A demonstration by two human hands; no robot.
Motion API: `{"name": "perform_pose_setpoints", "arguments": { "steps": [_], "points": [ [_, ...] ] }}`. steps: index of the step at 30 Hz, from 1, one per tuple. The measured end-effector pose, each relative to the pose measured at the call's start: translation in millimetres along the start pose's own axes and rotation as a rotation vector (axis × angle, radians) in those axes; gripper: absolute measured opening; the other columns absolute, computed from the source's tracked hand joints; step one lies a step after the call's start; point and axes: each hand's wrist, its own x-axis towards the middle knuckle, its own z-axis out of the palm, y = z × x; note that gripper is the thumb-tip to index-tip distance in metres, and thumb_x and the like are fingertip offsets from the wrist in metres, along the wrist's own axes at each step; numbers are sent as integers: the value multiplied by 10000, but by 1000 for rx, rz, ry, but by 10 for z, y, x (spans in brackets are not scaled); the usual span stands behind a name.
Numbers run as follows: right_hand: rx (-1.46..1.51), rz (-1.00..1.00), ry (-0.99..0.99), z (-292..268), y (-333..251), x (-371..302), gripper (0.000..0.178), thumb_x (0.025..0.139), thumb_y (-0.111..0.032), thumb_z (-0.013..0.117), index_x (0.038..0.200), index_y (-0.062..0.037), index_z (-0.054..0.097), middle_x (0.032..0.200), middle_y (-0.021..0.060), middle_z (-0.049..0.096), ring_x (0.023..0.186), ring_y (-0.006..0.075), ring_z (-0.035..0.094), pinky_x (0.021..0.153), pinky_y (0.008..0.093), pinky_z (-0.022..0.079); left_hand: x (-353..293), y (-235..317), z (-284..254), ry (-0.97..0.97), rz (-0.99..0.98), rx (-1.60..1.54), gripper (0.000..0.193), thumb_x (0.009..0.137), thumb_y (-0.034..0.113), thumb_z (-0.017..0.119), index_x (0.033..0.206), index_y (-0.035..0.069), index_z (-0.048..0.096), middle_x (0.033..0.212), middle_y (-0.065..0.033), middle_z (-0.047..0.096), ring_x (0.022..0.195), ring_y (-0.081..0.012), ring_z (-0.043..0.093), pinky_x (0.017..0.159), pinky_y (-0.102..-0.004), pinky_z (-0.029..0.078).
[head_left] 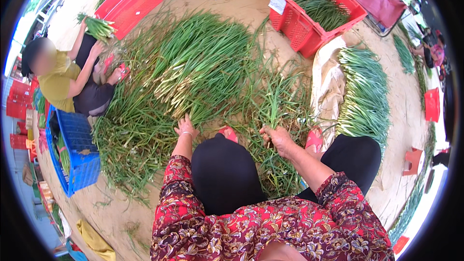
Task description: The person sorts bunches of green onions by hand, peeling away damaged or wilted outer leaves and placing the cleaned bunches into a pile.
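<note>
My left hand [186, 126], a thin bracelet on its wrist, reaches to the lower edge of a large heap of spring onions [203, 63]. Its fingers are apart and hold nothing, close to the pale root ends. My right hand [276, 139] is closed above loose green leaves [278, 104] between my feet. A small dark bit shows at its fingers, too small to name. To the right, a neat row of spring onions [363, 94] lies beside a pale cloth sheet [328, 77].
At left a co-worker [60, 79] sits holding a bunch of spring onions [99, 28]. A blue crate [79, 152] stands near them. Red crates [137, 2] line the back; another red crate [309, 19] holds greens. Trimmed leaves [130, 140] cover the ground left of me.
</note>
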Motion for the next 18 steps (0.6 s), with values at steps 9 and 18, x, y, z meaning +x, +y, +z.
{"name": "perform_pose_setpoints", "arguments": {
  "steps": [9, 18],
  "points": [
    [-48, 13, 8, -69, 100, 32, 238, 956, -256, 559, 934, -36, 647, 669, 8, 556, 571, 120, 528, 504, 281, 440, 89, 129, 85, 45, -120, -88, 1022, 597, 265, 891, 1409, 127, 285, 1409, -110, 423, 1286, -294, 439, 1017, -441, 422],
    [-20, 18, 8, -128, 143, 76, 253, 949, -275, 568, 935, -39, 658, 715, 11, 570, 620, 117, 545, 533, 285, 450, -11, 393, 27, 45, -195, 59, 993, 603, 353, 881, 1412, 205, 324, 1392, -107, 435, 1291, -257, 437, 1007, -523, 391]
  ]
}}
